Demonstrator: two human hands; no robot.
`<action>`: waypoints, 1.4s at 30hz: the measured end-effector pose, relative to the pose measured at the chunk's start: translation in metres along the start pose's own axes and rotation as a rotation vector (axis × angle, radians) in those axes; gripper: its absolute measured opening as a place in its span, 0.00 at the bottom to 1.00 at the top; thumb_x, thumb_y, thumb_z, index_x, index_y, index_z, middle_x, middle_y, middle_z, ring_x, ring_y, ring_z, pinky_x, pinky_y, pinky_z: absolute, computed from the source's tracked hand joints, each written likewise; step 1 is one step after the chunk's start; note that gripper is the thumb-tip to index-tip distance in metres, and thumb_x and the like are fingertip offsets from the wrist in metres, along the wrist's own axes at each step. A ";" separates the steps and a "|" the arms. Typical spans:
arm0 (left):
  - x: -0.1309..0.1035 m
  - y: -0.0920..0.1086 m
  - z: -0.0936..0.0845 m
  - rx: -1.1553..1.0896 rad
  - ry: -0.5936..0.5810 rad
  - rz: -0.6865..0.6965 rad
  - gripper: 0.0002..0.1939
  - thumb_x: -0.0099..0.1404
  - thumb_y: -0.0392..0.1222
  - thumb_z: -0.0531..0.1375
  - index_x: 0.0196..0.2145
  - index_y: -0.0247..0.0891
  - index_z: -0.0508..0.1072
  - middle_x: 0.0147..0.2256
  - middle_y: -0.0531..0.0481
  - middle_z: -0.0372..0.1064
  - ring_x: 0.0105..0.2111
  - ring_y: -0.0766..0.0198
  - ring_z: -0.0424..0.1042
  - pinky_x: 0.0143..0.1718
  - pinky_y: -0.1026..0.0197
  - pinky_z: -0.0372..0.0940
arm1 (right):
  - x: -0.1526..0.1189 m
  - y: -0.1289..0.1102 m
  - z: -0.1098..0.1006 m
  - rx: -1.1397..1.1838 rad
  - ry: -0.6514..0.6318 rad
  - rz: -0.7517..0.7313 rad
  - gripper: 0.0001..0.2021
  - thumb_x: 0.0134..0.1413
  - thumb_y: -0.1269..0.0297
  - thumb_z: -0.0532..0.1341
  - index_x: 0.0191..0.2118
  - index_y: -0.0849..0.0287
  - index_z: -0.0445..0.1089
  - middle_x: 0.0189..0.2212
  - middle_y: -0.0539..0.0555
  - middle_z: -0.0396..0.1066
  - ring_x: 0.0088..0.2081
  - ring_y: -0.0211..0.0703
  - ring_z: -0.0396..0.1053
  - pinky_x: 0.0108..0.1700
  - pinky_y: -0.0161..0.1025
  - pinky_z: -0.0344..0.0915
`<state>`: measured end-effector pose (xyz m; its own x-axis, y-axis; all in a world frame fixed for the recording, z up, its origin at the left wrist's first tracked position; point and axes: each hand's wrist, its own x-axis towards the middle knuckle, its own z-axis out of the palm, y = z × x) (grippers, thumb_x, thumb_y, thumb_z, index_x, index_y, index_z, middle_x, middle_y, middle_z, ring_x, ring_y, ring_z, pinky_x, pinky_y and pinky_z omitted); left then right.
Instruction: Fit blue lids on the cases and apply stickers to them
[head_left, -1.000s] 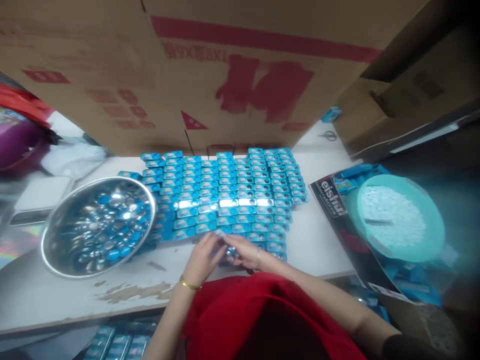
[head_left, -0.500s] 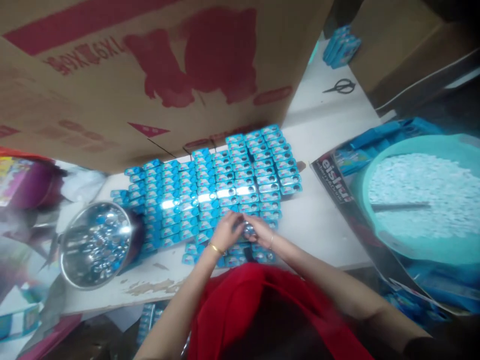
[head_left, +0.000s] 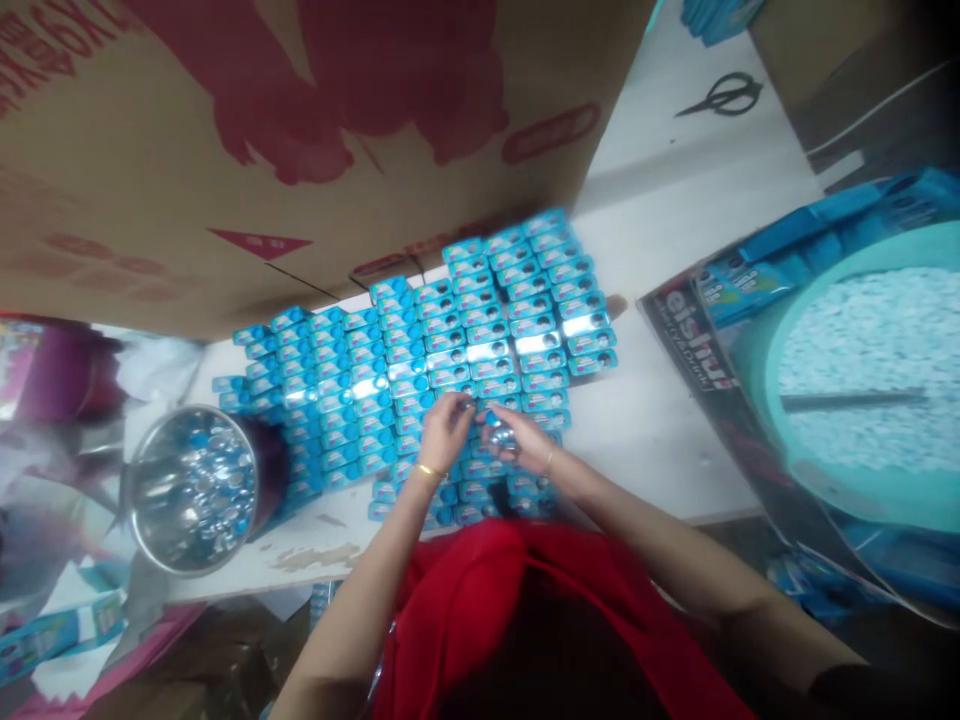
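Observation:
My left hand (head_left: 445, 432) is closed in a pinch over the rows of small blue tins (head_left: 409, 352), its fingertips at a dark round spot on one tin. What it pinches, if anything, is too small to make out. Close beside it, my right hand (head_left: 531, 442) is curled around several shiny silver-and-blue round pieces (head_left: 501, 437), which show between its fingers. The tins lie side by side in tight columns. Those toward the right show dark round spots, while many toward the left show blue round spots.
At the left stands a metal pot (head_left: 136, 500) holding many shiny round pieces. A large cardboard box (head_left: 420, 200) rises behind the tins. Scissors (head_left: 729, 95) lie at the back right of the white table (head_left: 675, 440). A turquoise basin (head_left: 772, 440) of small pale pieces sits at the right.
My hands have drawn slightly apart, and the shiny pieces in my right hand show more. The camera view has shifted, with the box and basin appearing nearer.

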<state>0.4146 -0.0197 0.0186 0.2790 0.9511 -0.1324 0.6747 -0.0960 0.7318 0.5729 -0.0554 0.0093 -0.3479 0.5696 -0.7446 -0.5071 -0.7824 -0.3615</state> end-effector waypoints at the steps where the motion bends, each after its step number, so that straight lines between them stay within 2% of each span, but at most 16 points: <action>1: 0.005 -0.004 0.002 0.041 0.019 0.011 0.10 0.66 0.41 0.53 0.42 0.38 0.72 0.38 0.45 0.71 0.39 0.61 0.70 0.43 0.58 0.66 | 0.000 -0.001 -0.001 -0.001 0.004 -0.014 0.16 0.59 0.51 0.55 0.37 0.61 0.69 0.21 0.49 0.68 0.16 0.33 0.63 0.12 0.27 0.47; 4: 0.015 -0.017 0.006 0.195 -0.026 0.080 0.14 0.68 0.39 0.50 0.45 0.38 0.72 0.42 0.42 0.71 0.45 0.58 0.69 0.49 0.55 0.63 | -0.002 -0.004 -0.003 -0.016 0.034 -0.057 0.16 0.58 0.51 0.56 0.38 0.60 0.69 0.21 0.49 0.68 0.17 0.33 0.63 0.12 0.27 0.48; 7: 0.017 -0.025 0.005 0.248 -0.072 0.121 0.14 0.68 0.40 0.51 0.46 0.39 0.73 0.44 0.41 0.71 0.46 0.56 0.69 0.50 0.53 0.62 | -0.003 -0.004 -0.006 -0.019 0.052 -0.071 0.16 0.57 0.50 0.58 0.38 0.60 0.70 0.22 0.49 0.69 0.17 0.33 0.63 0.13 0.27 0.49; 11: 0.022 -0.023 0.001 0.288 0.057 -0.008 0.18 0.65 0.43 0.54 0.52 0.38 0.70 0.50 0.40 0.68 0.52 0.52 0.65 0.54 0.48 0.59 | -0.002 -0.004 -0.010 -0.013 0.057 -0.066 0.17 0.56 0.49 0.59 0.36 0.60 0.70 0.22 0.50 0.69 0.17 0.33 0.64 0.13 0.28 0.49; 13: 0.030 -0.020 0.001 0.358 0.046 -0.090 0.27 0.62 0.44 0.57 0.58 0.38 0.64 0.59 0.39 0.60 0.60 0.47 0.57 0.59 0.43 0.53 | -0.001 -0.004 -0.010 -0.025 0.066 -0.049 0.17 0.57 0.48 0.58 0.36 0.60 0.70 0.23 0.50 0.69 0.18 0.33 0.64 0.13 0.28 0.49; 15: 0.042 -0.018 0.002 0.421 -0.028 -0.150 0.37 0.59 0.44 0.60 0.64 0.39 0.54 0.66 0.39 0.47 0.66 0.43 0.43 0.62 0.37 0.43 | -0.001 -0.004 -0.009 -0.040 0.060 -0.035 0.17 0.57 0.49 0.57 0.37 0.59 0.70 0.23 0.50 0.70 0.18 0.33 0.64 0.14 0.28 0.49; 18: 0.059 -0.020 0.005 0.468 -0.128 -0.270 0.49 0.56 0.47 0.64 0.68 0.38 0.43 0.69 0.38 0.30 0.68 0.39 0.27 0.62 0.30 0.31 | -0.001 -0.006 -0.008 -0.050 0.022 -0.044 0.17 0.58 0.49 0.57 0.38 0.59 0.70 0.23 0.50 0.70 0.18 0.34 0.64 0.13 0.28 0.49; 21: 0.071 -0.023 0.005 0.466 -0.160 -0.405 0.57 0.53 0.54 0.66 0.68 0.35 0.37 0.68 0.33 0.23 0.67 0.35 0.22 0.59 0.26 0.28 | 0.001 -0.007 -0.008 -0.055 -0.010 -0.070 0.17 0.57 0.49 0.57 0.37 0.60 0.70 0.22 0.49 0.69 0.17 0.34 0.63 0.13 0.28 0.48; 24: 0.075 -0.021 0.003 0.486 -0.177 -0.464 0.60 0.51 0.56 0.66 0.68 0.33 0.34 0.68 0.31 0.23 0.66 0.34 0.22 0.59 0.26 0.28 | 0.004 -0.008 -0.007 -0.050 -0.029 -0.073 0.17 0.57 0.49 0.57 0.36 0.60 0.70 0.21 0.49 0.69 0.17 0.34 0.63 0.12 0.28 0.48; 27: 0.067 -0.012 -0.003 0.521 -0.106 -0.402 0.56 0.52 0.55 0.66 0.68 0.34 0.40 0.68 0.32 0.28 0.67 0.35 0.24 0.60 0.28 0.30 | 0.008 -0.008 -0.008 -0.004 -0.037 -0.032 0.17 0.57 0.48 0.56 0.35 0.60 0.69 0.21 0.49 0.69 0.17 0.34 0.63 0.12 0.28 0.48; 29: 0.055 -0.005 -0.006 0.431 -0.051 -0.282 0.42 0.56 0.51 0.64 0.64 0.38 0.53 0.67 0.35 0.42 0.67 0.40 0.35 0.63 0.34 0.38 | 0.011 -0.009 -0.009 0.026 -0.034 -0.018 0.17 0.57 0.48 0.56 0.35 0.59 0.69 0.21 0.49 0.69 0.17 0.33 0.64 0.12 0.28 0.48; 32: 0.036 0.003 -0.007 0.152 -0.132 -0.100 0.18 0.61 0.45 0.60 0.48 0.42 0.72 0.53 0.43 0.65 0.57 0.52 0.61 0.60 0.47 0.55 | 0.013 -0.012 -0.006 0.031 -0.021 -0.045 0.17 0.57 0.49 0.57 0.33 0.60 0.68 0.21 0.50 0.69 0.16 0.33 0.63 0.12 0.28 0.48; 35: 0.029 0.008 -0.006 -0.004 -0.174 -0.034 0.06 0.60 0.41 0.60 0.35 0.40 0.75 0.41 0.48 0.70 0.46 0.59 0.68 0.53 0.55 0.61 | 0.015 -0.015 0.003 0.003 -0.025 -0.074 0.17 0.54 0.48 0.60 0.34 0.60 0.68 0.20 0.49 0.68 0.16 0.33 0.63 0.11 0.27 0.47; 37: 0.035 0.007 -0.005 -0.019 -0.112 -0.068 0.04 0.60 0.39 0.58 0.32 0.39 0.73 0.37 0.49 0.70 0.41 0.62 0.69 0.48 0.59 0.63 | 0.017 -0.016 0.010 -0.007 -0.027 -0.103 0.18 0.51 0.47 0.63 0.35 0.59 0.67 0.20 0.47 0.68 0.16 0.32 0.63 0.12 0.26 0.46; 39: 0.048 0.003 -0.005 0.039 -0.054 -0.166 0.05 0.62 0.39 0.56 0.33 0.38 0.71 0.34 0.50 0.71 0.36 0.64 0.69 0.42 0.62 0.64 | 0.020 -0.017 0.014 -0.001 -0.011 -0.149 0.19 0.47 0.47 0.66 0.34 0.57 0.65 0.21 0.46 0.68 0.17 0.31 0.62 0.12 0.26 0.45; 42: 0.072 -0.005 -0.009 0.265 -0.077 -0.337 0.05 0.62 0.40 0.56 0.34 0.38 0.71 0.31 0.50 0.71 0.32 0.63 0.70 0.36 0.63 0.63 | 0.022 -0.017 0.014 0.009 0.004 -0.201 0.20 0.46 0.45 0.66 0.33 0.58 0.65 0.21 0.45 0.67 0.17 0.29 0.61 0.12 0.26 0.46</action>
<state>0.4253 0.0519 0.0116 0.0563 0.9185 -0.3915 0.8861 0.1347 0.4434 0.5627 -0.0256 0.0068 -0.2359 0.7128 -0.6605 -0.5727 -0.6510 -0.4981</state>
